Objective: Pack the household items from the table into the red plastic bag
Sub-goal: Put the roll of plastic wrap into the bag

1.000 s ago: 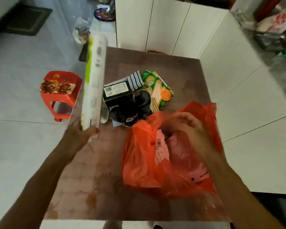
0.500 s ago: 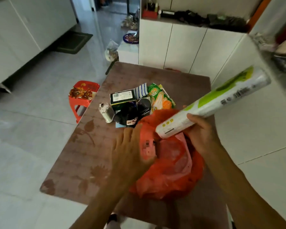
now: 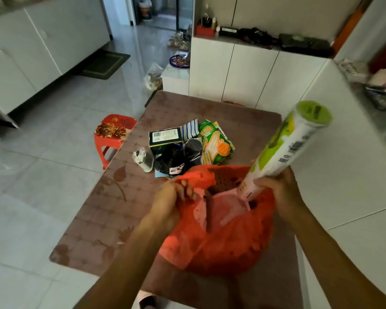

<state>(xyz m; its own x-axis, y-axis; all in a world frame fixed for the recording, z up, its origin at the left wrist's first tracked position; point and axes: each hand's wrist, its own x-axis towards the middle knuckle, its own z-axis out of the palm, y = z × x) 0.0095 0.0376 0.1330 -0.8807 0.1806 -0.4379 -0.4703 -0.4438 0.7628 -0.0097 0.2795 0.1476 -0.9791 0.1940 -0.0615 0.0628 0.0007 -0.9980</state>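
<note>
The bag (image 3: 221,237) sits on the table (image 3: 94,219) at its near right. The roll (image 3: 283,148) stands tilted with its lower end in the bag mouth, top toward 1 o'clock. At 12 o'clock from the bag lies a pile: box (image 3: 165,137), packet (image 3: 216,146), canister (image 3: 143,160). The stool (image 3: 115,130) stands left of the table.

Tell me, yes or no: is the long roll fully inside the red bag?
No: only the long roll's lower end is in the red bag.
</note>
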